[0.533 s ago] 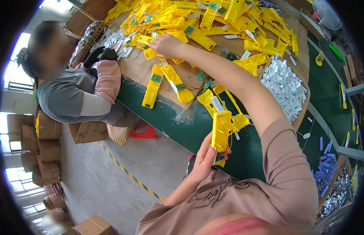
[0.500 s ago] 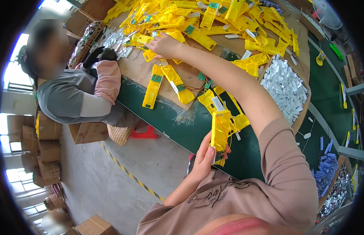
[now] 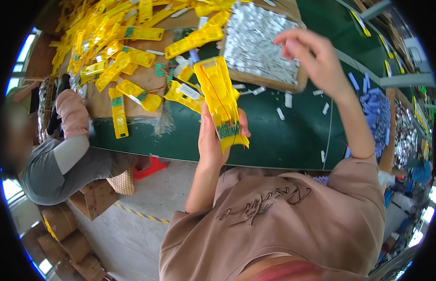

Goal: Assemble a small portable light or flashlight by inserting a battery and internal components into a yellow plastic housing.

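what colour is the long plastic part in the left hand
Yellow, with a small green circuit board at its lower end; head view.

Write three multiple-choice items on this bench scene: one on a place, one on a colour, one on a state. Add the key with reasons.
1. Where is the right hand?
A. On the floor
B. Raised over the tray of silvery parts
C. Resting on the stool

2. What colour is the long plastic housing in the left hand?
A. Yellow
B. Red
C. White

3. How is that housing held?
A. Flat on the green table
B. Gripped at its lower end, lifted off the table
C. Hanging from a hook

Key: 1 B, the fingers hover above the tray by its edge; 2 A, its shell is bright yellow; 3 B, the fingers wrap its lower end above the table edge.
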Tool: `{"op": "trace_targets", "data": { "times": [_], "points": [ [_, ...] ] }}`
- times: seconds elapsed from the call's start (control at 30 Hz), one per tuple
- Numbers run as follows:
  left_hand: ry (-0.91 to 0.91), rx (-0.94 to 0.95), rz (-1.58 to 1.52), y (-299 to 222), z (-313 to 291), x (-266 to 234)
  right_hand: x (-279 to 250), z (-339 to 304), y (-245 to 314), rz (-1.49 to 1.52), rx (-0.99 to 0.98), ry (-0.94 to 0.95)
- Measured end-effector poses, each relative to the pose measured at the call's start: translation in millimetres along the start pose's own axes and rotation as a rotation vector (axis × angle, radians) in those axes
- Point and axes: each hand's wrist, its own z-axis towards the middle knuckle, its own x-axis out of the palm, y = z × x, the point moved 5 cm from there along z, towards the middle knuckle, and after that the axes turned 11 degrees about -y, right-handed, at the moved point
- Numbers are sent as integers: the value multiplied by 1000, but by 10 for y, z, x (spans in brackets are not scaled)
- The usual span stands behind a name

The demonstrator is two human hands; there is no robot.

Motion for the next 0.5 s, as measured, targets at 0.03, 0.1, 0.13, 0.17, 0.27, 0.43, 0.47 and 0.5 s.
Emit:
{"op": "trace_targets", "data": {
  "times": [0.03, 0.1, 0.13, 0.17, 0.27, 0.43, 0.47, 0.5],
  "points": [
    [23, 28, 34, 42, 16, 60, 3, -299, 19, 33, 114, 22],
    [34, 78, 79, 96, 35, 212, -29, -764, -109, 88, 210, -40],
    [53, 63, 86, 174, 46, 305, -65, -926, -184, 42, 180, -96],
    [-7, 131, 177, 230, 24, 365, -75, -1033, -193, 101, 192, -169],
    [-32, 359, 488, 372, -59, 517, 44, -1084, 197, 90, 64, -232],
    [-144, 374, 690, 512, -189, 549, 138, -1187, 88, 54, 32, -438],
    [-151, 379, 699, 509, -189, 564, 174, -1202, 92, 66, 29, -437],
    [-137, 443, 631, 490, -171, 595, 187, -1220, 105, 38, 17, -490]
  ]
}}
